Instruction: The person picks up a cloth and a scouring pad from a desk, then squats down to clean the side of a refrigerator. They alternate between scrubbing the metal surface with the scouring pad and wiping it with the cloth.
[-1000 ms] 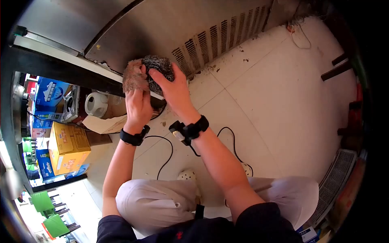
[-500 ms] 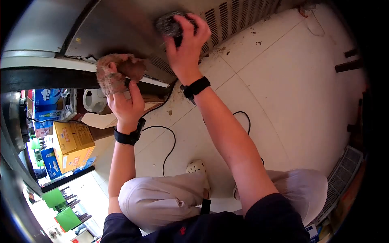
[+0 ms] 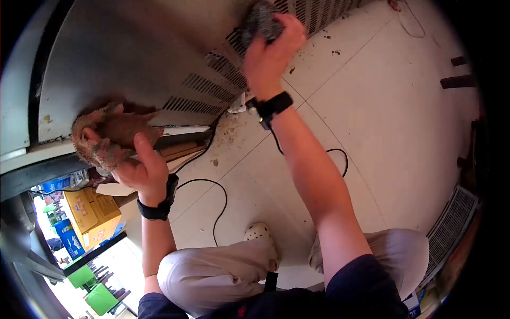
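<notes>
A grey, wiry steel wool scrubber (image 3: 259, 22) is in my right hand (image 3: 273, 57), fingers curled around it. It is up against the slotted lower part of a metal panel (image 3: 143, 53). My left hand (image 3: 142, 173) grips a dirty brownish-pink rag (image 3: 119, 130), bunched and frayed, with some fingers showing through its folds. The rag lies at the panel's bottom left edge. Rows of vent slots (image 3: 199, 87) run between the two hands.
A black cable (image 3: 226, 196) loops over the tiled floor (image 3: 265, 181), which has dirt specks near the panel. Cardboard boxes (image 3: 93, 210) and green chairs (image 3: 101, 297) are at the left. A slatted grille (image 3: 451, 223) lies at the right.
My right hand has moved right and up along the panel with the steel wool scrubber. My left hand and the rag have shifted left and down in view. The view has turned a little.
</notes>
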